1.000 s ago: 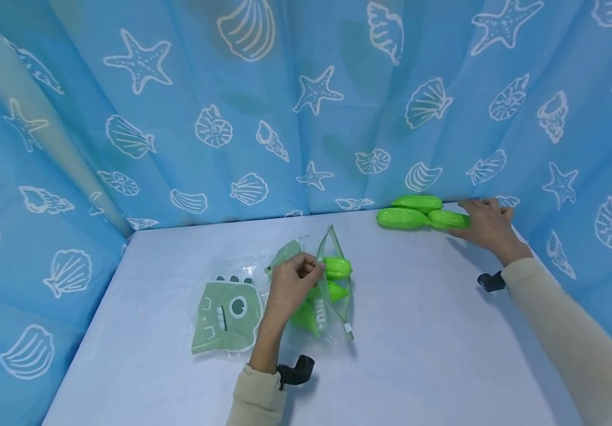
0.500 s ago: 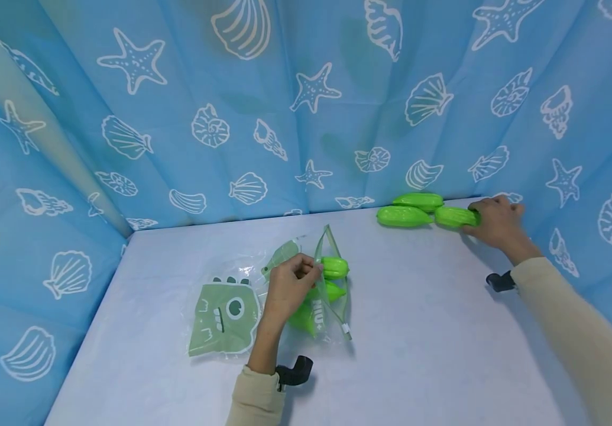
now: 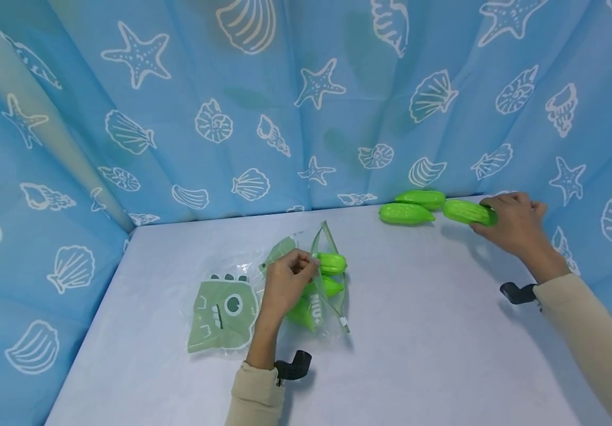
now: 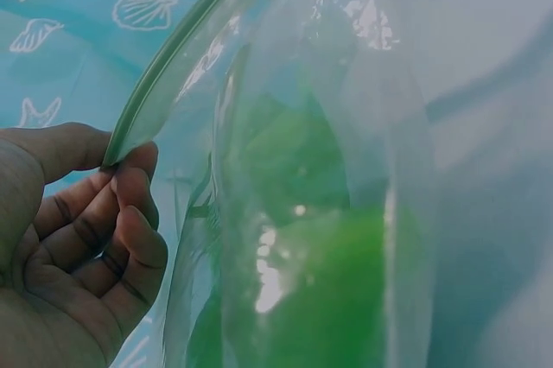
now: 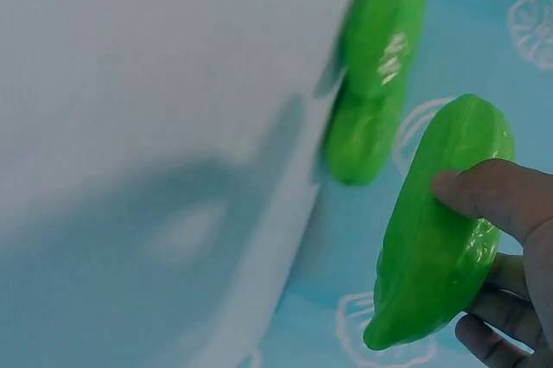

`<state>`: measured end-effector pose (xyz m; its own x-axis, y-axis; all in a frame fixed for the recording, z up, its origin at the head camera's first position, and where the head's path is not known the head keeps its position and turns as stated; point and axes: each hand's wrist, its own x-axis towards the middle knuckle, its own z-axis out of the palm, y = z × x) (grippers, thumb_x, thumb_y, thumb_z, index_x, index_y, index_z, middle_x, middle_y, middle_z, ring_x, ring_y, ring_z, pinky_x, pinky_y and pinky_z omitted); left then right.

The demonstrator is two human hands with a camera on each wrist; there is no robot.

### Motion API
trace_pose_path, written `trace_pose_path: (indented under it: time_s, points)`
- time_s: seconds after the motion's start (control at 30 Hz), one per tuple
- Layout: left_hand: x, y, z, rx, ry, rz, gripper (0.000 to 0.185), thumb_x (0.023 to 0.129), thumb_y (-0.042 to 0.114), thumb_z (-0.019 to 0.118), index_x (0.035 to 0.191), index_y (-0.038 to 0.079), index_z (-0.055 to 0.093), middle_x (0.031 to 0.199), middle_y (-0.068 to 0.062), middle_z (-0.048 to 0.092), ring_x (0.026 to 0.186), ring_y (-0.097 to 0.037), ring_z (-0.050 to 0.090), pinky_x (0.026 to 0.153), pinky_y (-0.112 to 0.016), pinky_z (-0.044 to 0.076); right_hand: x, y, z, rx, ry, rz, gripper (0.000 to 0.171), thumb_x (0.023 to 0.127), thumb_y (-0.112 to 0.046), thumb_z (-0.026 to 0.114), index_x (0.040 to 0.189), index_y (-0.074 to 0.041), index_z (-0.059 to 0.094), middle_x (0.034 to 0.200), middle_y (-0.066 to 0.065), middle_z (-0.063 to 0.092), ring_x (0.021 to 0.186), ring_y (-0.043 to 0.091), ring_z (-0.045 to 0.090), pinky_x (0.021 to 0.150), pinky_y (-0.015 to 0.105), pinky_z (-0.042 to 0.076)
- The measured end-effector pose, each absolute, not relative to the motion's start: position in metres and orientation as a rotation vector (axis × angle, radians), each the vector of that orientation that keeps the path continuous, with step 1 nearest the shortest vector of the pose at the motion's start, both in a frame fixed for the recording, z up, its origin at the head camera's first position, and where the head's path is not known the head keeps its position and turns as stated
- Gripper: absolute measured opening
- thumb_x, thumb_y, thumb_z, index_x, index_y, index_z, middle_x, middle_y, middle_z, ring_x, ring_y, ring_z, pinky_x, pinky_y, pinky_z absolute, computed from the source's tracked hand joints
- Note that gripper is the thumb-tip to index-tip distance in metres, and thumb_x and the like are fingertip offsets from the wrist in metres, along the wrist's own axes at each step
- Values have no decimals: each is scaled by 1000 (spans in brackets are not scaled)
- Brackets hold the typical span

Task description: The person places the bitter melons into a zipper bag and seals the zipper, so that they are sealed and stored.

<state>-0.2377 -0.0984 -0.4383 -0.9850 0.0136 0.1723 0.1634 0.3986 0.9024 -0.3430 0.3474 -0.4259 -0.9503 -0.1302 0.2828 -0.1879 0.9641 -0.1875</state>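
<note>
Two hands are working over a pale desk (image 3: 423,331). The left hand (image 3: 284,284) is pinching the rim of a clear zip bag (image 3: 323,278), holding it open. The right hand (image 3: 515,225) is gripping a green toy gourd (image 3: 465,211) at the desk's far edge. That slick gourd is likely slipping if the fingers loosen; the floppy rim could sag shut.

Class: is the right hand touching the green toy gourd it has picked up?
Touching. The right wrist view shows the right hand with thumb and fingers gripping the green toy gourd.

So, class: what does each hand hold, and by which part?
The left hand pinches the clear zip bag by its open rim. The right hand grips a green toy gourd by its right end.
</note>
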Motion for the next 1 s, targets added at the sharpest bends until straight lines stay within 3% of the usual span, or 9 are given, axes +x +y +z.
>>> trace_pose_path:
  time_s: [0.47, 1.0]
  points:
    - [-239, -98, -442, -176, -2496, -1644, 12, 87, 27, 64, 85, 15, 64, 72, 4, 62, 61, -12, 58, 54, -28, 48, -311, 275, -402, 515, -2653, 336, 53, 66, -29, 82, 110, -6, 62, 112, 16, 57, 107, 35, 38, 78, 59, 18]
    - [-242, -96, -442, -179, -2512, -1602, 11, 86, 25, 66, 83, 14, 64, 71, 4, 62, 59, -12, 56, 51, -26, 47, -318, 198, -398, 823, -2554, 343, 52, 66, -36, 81, 109, -12, 64, 111, 7, 61, 107, 27, 42, 79, 54, 22]
